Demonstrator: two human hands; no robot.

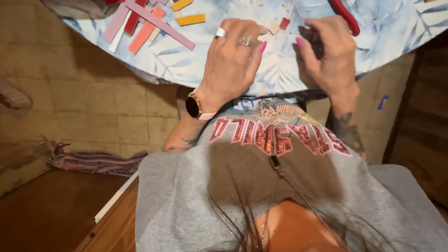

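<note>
hands | left hand (230,59) curled, fingertips at small red square tile chip (284,23), upper centre of frame on blue leaf-print worktop (218,19) | right hand (330,51) closed around a dark object i can't identify | i judge chip light, stiff, brittle; pinch its edges

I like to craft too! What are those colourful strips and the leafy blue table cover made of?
The colourful strips look like stiff painted wood or tile: flat, straight-edged, matte, in pink, red and orange. I cannot tell which. The table cover seems to be printed cloth or oilcloth, with pale leaves on blue; its edge hangs curved and thin.
</note>
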